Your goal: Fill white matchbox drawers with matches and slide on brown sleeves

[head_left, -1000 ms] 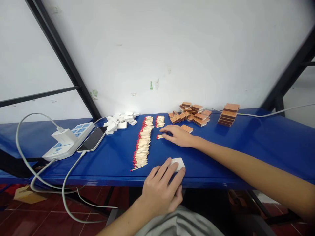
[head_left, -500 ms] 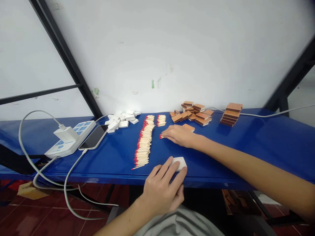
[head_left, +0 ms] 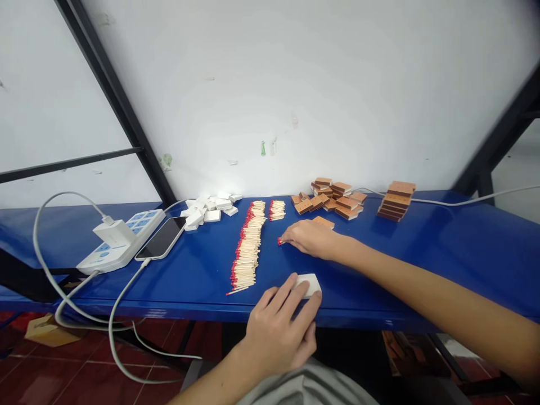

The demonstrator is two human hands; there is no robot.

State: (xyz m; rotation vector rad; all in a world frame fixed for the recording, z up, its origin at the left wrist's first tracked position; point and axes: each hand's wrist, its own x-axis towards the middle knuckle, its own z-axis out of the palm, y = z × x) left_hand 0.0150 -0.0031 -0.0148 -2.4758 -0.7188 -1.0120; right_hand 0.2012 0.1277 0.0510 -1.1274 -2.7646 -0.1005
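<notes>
My right hand (head_left: 310, 239) is closed in a pinch on a few matches (head_left: 280, 242) low over the table; only their red heads show past the fingertips. Near the front edge, my left hand (head_left: 280, 332) grips a small white matchbox tray (head_left: 311, 284), its fingers partly covering it. A long row of matches (head_left: 248, 247), red heads to the left, lies left of both hands. Behind the right hand is a shorter row of matches (head_left: 277, 210). An orange-brown matchbox (head_left: 324, 222) lies just beyond the right hand, partly hidden by it.
White matchbox trays (head_left: 211, 207) are heaped at the back left, brown matchboxes (head_left: 348, 205) at the back right. Further right leans a stack of matchboxes (head_left: 396, 201). A phone (head_left: 162, 239) and a power strip (head_left: 122, 242) with white cables occupy the left of the blue table (head_left: 442, 247).
My right hand has moved slightly right and toward me, the matches still in its fingertips. My left hand keeps its place on the white tray. The view has shifted slightly.
</notes>
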